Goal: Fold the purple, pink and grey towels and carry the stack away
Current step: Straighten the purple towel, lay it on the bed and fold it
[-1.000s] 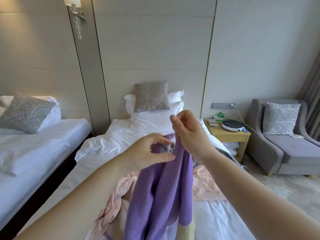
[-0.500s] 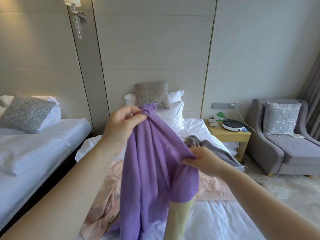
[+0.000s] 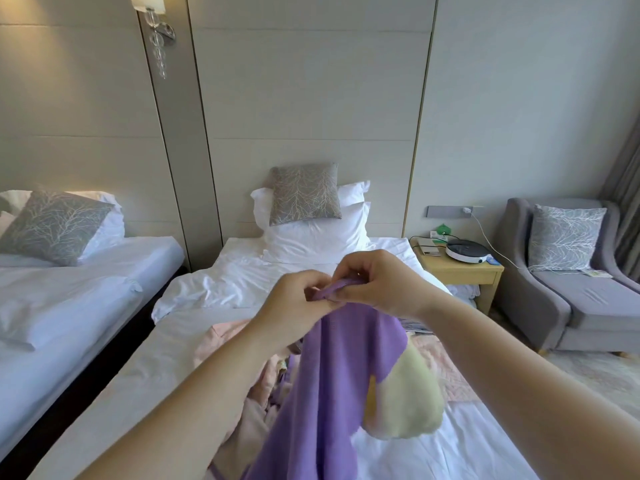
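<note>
The near bed [image 3: 194, 344] filled most of my feed, its white sheet rumpled toward the head. A second bed [image 3: 69, 289] ran along the left, and a grey armchair [image 3: 588, 306] stood at the right with a patterned cushion on its seat.

The purple towel [image 3: 332, 375] hung above the near bed. It was gathered into a bunch at the top and fell in long folds out of the bottom of the view. Under and behind it the pink towel [image 3: 225, 341] lay crumpled on the sheet, spreading out to both sides. A pale yellow cloth [image 3: 405, 400] bulged just right of the purple folds and touched them. A thin strip of grey fabric [image 3: 417, 326] showed below the right wrist, and I could not tell whether it was the grey towel.

Two white pillows [image 3: 311, 237] were stacked at the head of the near bed, with a grey cushion [image 3: 304, 194] propped on them. A wooden nightstand [image 3: 464, 271] sat between this bed and the armchair.

The left hand [image 3: 294, 299] and right hand [image 3: 381, 282] met in the middle of the frame, close enough to touch. Both were curled, and each pinched the bunched top edge of the purple towel between thumb and fingers. A round white device [image 3: 467, 251] rested on the nightstand, with a cable running up to the wall.
</note>
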Demonstrator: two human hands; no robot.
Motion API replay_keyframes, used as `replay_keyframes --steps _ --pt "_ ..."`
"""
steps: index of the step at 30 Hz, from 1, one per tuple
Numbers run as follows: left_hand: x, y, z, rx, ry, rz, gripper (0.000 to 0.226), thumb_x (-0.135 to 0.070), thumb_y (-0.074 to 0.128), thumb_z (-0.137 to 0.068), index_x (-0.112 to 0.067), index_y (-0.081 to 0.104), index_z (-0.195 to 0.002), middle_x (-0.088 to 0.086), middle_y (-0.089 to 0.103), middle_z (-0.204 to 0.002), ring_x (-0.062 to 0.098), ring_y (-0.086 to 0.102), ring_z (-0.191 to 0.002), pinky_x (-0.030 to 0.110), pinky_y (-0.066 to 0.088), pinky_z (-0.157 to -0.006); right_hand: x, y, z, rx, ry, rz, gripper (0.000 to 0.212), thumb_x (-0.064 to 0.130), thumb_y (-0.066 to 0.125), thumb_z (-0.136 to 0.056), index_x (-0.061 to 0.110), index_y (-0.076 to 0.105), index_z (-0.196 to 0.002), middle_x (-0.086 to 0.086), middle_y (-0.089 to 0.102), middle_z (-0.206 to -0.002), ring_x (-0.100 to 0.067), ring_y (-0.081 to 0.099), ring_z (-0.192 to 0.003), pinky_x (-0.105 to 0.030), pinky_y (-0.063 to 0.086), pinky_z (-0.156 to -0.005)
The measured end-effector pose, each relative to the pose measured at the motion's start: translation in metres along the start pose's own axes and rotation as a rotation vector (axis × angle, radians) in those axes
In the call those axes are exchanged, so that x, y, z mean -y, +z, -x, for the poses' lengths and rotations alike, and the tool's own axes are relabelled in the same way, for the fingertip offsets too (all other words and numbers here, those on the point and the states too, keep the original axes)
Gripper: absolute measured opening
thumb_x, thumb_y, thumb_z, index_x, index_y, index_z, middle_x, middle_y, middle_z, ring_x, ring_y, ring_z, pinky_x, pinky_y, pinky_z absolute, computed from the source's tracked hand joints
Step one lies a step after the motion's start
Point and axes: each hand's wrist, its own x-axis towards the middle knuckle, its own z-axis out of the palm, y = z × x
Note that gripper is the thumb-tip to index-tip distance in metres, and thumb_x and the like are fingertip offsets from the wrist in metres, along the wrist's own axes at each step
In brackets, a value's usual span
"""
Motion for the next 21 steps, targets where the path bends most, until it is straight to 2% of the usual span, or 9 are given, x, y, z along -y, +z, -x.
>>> replay_keyframes --steps 2,5,7,9,13,15,17,19,21 --pt "0.001 -0.004 -0.005 -0.067 0.031 0.057 0.021 -0.005 0.072 -0.079 -0.025 0.071 -0.076 -0.012 0.069 -0.073 0.001 0.06 -0.068 0.015 0.045 -0.067 -0.014 -0.005 0.005 -0.024 0.039 0.05 0.018 0.019 0.081 -0.073 0.018 0.063 -0.076 0.013 0.051 -0.063 -0.002 0.042 -0.057 -0.013 0.033 -0.054" --pt "0.0 -0.019 -0.009 -0.161 0.016 0.189 0.031 0.0 0.069 -0.08 -0.028 0.075 -0.069 -0.016 0.073 -0.081 -0.001 0.065 -0.08 0.013 0.047 -0.077 -0.045 -0.014 0.022 0.05 0.192 0.177 0.02 0.022 0.078 -0.076 0.014 0.06 -0.073 0.006 0.047 -0.065 -0.003 0.041 -0.056 -0.017 0.035 -0.054" --pt "0.001 -0.032 -0.011 -0.218 0.002 0.289 0.03 0.0 0.067 -0.082 -0.027 0.076 -0.072 -0.013 0.074 -0.088 0.004 0.066 -0.091 0.019 0.047 -0.086 -0.064 -0.017 0.036 0.112 0.272 0.194 0.021 0.022 0.073 -0.082 0.006 0.06 -0.076 0.003 0.047 -0.066 -0.009 0.044 -0.061 -0.021 0.036 -0.057" --pt "0.004 -0.044 -0.014 -0.249 -0.027 0.314 0.021 -0.002 0.067 -0.082 -0.02 0.076 -0.078 -0.004 0.073 -0.096 0.016 0.065 -0.099 0.03 0.046 -0.094 -0.073 -0.017 0.045 0.052 0.295 0.176 0.016 0.025 0.064 -0.089 0.019 0.058 -0.075 0.008 0.048 -0.068 -0.007 0.045 -0.064 -0.015 0.035 -0.057" --pt "0.006 -0.039 -0.013 -0.069 -0.115 0.158 0.025 -0.014 0.075 -0.071 -0.02 0.071 -0.094 0.001 0.072 -0.097 0.012 0.063 -0.094 0.014 0.045 -0.084 -0.058 -0.014 0.038 -0.108 0.188 0.046 0.025 0.007 0.047 -0.093 0.029 0.055 -0.084 0.003 0.055 -0.078 -0.006 0.044 -0.065 -0.021 0.035 -0.057" --pt "0.006 -0.024 -0.01 0.041 -0.145 0.188 0.042 -0.025 0.077 -0.063 -0.016 0.068 -0.102 0.005 0.069 -0.099 0.014 0.063 -0.095 0.019 0.046 -0.089 -0.042 -0.007 0.029 -0.072 0.104 0.073 0.029 0.004 0.047 -0.092 0.032 0.055 -0.086 -0.001 0.059 -0.074 -0.01 0.045 -0.063 -0.027 0.036 -0.057" --pt "0.005 -0.008 -0.006 0.095 -0.091 0.17 0.052 -0.034 0.081 -0.057 -0.015 0.068 -0.103 0.001 0.068 -0.102 0.015 0.064 -0.098 0.027 0.048 -0.091 -0.027 -0.002 0.021 -0.052 0.036 0.055 0.029 0.006 0.051 -0.089 0.034 0.057 -0.083 0.002 0.06 -0.07 -0.008 0.046 -0.061 -0.024 0.038 -0.057" --pt "0.004 0.002 -0.004 0.144 -0.035 0.139 0.047 -0.035 0.082 -0.059 -0.019 0.069 -0.1 -0.009 0.07 -0.095 0.007 0.066 -0.09 0.02 0.049 -0.079 -0.017 -0.001 0.014 -0.059 -0.015 0.03 0.029 0.006 0.057 -0.084 0.035 0.059 -0.078 0.009 0.058 -0.067 -0.003 0.048 -0.061 -0.018 0.04 -0.057" --pt "0.003 0.005 -0.003 0.141 0.009 0.122 0.028 -0.03 0.079 -0.067 -0.025 0.071 -0.094 -0.009 0.071 -0.085 0.003 0.065 -0.08 0.017 0.048 -0.072 -0.014 0.001 0.01 -0.074 -0.031 0.023 0.022 0.01 0.065 -0.082 0.031 0.061 -0.075 0.001 0.061 -0.069 -0.005 0.051 -0.065 -0.023 0.043 -0.06"
